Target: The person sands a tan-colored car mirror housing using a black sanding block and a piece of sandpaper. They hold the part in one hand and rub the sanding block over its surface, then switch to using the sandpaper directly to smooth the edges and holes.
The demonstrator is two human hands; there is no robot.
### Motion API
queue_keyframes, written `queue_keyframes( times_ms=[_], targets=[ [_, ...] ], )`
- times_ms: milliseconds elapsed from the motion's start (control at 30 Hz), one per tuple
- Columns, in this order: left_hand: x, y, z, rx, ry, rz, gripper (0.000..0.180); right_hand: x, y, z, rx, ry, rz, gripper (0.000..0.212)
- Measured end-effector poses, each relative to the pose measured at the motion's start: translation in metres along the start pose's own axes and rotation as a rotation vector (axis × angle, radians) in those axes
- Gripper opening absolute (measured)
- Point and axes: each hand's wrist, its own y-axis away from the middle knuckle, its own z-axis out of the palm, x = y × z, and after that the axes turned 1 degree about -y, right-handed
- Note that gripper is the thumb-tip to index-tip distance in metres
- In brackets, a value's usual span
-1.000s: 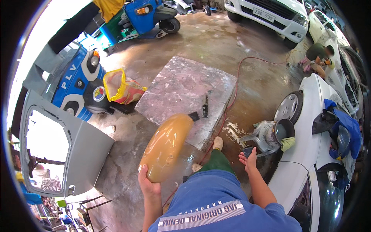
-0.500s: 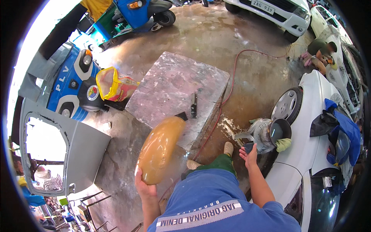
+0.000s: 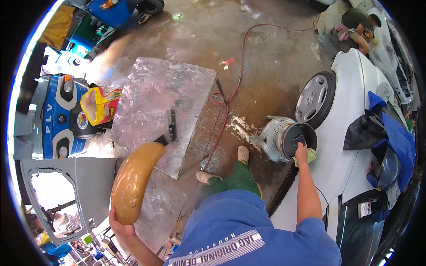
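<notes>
Tan curved panel (image 3: 135, 182) could slip, being glossy and clasped only at one end by my left hand (image 3: 120, 227), my right hand (image 3: 301, 154) pinching a dark pad (image 3: 300, 139).

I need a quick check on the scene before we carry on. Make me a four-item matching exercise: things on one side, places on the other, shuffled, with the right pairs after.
Things:
1. Glossy tan curved panel
2. Black bar-shaped tool
3. Thin red hose
4. Right hand with a small, flat dark pad

Places:
A. Looping over the brown-stained concrete floor
B. At the mouth of the round dark bucket
C. In the left hand
D. Lying on the paint-marked, flat-topped table

Right pairs: 1-C, 2-D, 3-A, 4-B
</notes>
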Motion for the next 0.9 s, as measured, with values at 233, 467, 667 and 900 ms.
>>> queue_keyframes(
  times_ms=[233, 467, 667, 900],
  targets=[
    [0.032, -0.008, 0.017, 0.109, -0.088, 0.042, 0.041, 0.086, -0.096, 0.038, -0.5, 1.232, -0.265, 0.05],
    [0.036, -0.007, 0.039, 0.136, -0.154, 0.006, 0.038, 0.124, -0.096, 0.1, -0.222, 0.385, 0.185, 0.05],
    [0.027, -0.002, 0.038, 0.121, -0.094, 0.035, 0.039, 0.081, -0.066, 0.056, -0.17, 0.074, 0.338, 0.05],
    [0.032, -0.004, 0.022, 0.041, -0.015, 0.039, 0.04, -0.027, -0.038, 0.022, -0.231, -0.243, 0.055, 0.046]
  ],
)
